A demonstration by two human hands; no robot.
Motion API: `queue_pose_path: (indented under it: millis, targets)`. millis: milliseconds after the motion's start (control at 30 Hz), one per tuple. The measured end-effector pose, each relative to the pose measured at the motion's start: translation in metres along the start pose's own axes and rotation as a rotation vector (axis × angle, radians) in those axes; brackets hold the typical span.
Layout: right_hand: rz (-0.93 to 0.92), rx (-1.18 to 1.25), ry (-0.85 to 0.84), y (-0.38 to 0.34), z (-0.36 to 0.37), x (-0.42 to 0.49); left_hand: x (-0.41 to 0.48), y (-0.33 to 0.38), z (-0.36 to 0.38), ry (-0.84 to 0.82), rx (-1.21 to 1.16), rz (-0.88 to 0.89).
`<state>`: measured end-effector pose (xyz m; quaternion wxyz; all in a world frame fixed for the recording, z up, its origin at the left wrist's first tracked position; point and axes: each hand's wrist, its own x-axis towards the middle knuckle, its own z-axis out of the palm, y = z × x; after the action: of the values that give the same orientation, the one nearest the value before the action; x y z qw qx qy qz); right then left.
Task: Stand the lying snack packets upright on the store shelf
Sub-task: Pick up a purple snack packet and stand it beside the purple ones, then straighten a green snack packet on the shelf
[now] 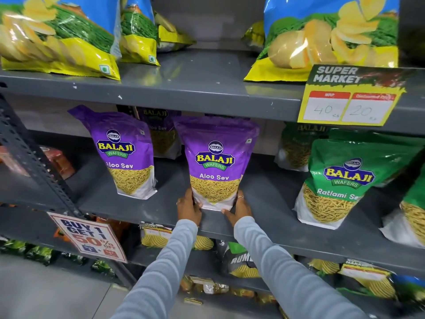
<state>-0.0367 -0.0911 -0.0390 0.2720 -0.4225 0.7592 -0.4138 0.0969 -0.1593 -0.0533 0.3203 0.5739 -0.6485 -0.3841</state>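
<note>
Purple packet (215, 162), "BALAJI WAFERS Aloo Sev", upright at frame centre on grey shelf (271, 199), base clasped between left hand (189, 206) and right hand (239, 209). Twin packet (125, 153) left; green "Ratlami Sev" packet (340, 183) right. Price tag (349, 97): "SUPER MARKET", 40, 20.

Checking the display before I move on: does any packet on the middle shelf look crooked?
Yes. The purple packet at the left leans sideways, its top tipped left. The one between both hands stands upright.
</note>
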Motion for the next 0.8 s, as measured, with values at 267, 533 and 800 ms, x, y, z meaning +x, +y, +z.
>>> queue_pose_path:
  millis: [267, 533, 800]
  targets:
    - [0.056, 0.544, 0.419, 0.057, -0.082, -0.078, -0.077, -0.008, 0.019, 0.161, -0.093, 0.393]
    - [0.266, 0.261, 0.464, 0.102, -0.203, -0.064, -0.1, 0.08, 0.138, -0.526, -0.007, 0.367]
    - [0.23, 0.196, 0.366, 0.095, -0.214, -0.04, -0.075, 0.132, 0.174, -0.515, 0.225, 0.204]
